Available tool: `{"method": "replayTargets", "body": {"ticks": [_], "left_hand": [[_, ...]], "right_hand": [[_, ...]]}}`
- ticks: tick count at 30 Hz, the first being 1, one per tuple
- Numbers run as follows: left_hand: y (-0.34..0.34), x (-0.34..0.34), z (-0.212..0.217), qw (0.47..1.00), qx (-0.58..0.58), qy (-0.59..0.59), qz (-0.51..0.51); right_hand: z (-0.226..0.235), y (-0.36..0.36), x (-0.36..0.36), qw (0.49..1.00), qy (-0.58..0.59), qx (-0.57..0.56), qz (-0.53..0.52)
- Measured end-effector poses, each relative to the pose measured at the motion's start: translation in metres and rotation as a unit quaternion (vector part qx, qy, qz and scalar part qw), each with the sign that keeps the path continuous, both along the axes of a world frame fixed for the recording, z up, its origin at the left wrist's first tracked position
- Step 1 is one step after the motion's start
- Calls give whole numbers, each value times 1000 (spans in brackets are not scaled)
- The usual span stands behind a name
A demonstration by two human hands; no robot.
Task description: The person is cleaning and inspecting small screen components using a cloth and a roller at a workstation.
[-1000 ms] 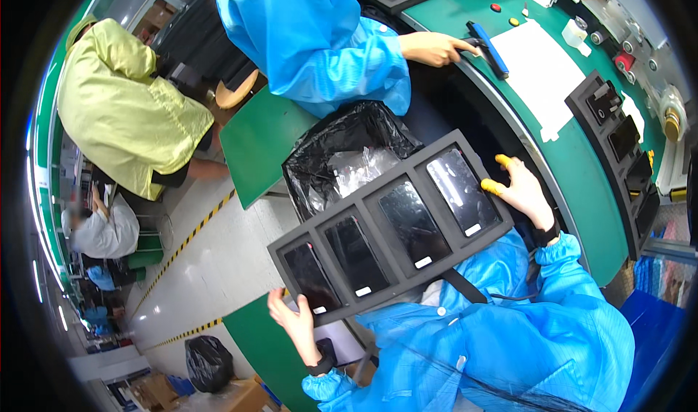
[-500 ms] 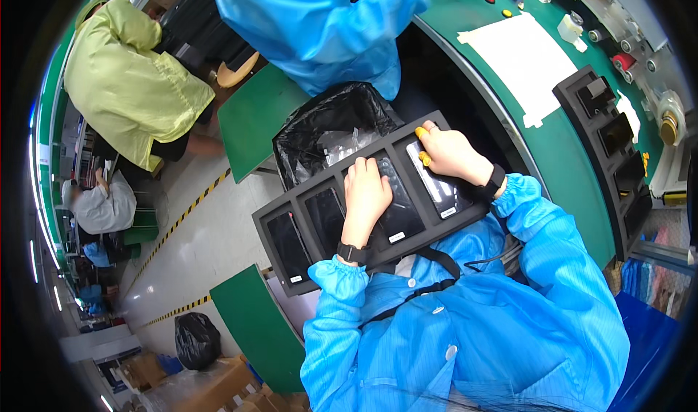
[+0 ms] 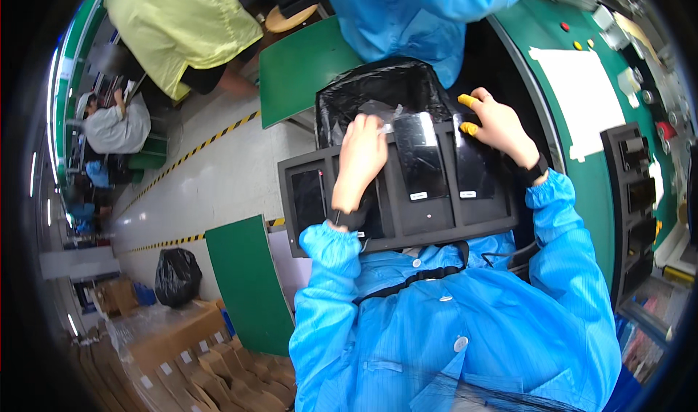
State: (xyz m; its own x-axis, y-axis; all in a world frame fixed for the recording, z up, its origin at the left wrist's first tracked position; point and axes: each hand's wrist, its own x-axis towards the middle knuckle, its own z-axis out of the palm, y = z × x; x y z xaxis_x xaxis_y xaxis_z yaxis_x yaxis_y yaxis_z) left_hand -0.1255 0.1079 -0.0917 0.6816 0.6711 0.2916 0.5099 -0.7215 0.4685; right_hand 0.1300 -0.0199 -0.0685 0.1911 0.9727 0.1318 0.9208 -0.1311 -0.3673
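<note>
A black compartment tray (image 3: 414,232) rests across my lap, with dark flat screen panels lying in its slots. One glossy panel (image 3: 422,157) in the third slot reaches past the tray's far edge. My left hand (image 3: 361,154) is over the second slot, fingers curled together beside that panel's far corner. A small whitish bit shows at its fingertips, too unclear to name. Over the far end of the rightmost panel (image 3: 476,168) is my right hand (image 3: 503,128), yellow covers on thumb and forefinger, fingers apart. It partly hides that panel.
Beyond the tray stands a bin lined with a black bag (image 3: 378,85), clear film inside. A green bench (image 3: 582,186) on the right carries white sheets (image 3: 578,92) and another black tray (image 3: 625,216). People in blue (image 3: 407,19) and yellow (image 3: 182,26) work ahead.
The view has shifted. My left hand has moved left off the third panel, and my right hand has lifted away from the rightmost one. The third panel now sticks out past the tray's far edge.
</note>
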Motion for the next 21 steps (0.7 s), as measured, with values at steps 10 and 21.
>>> {"method": "replayTargets", "body": {"ticks": [10,21], "left_hand": [[-7,-69,-16,995,-30,96,3],[28,-162,-18,995,-67,74,27]], "right_hand": [[-3,56,-139,977,88,-38,191],[-37,60,-202,988,-55,-27,138]]}}
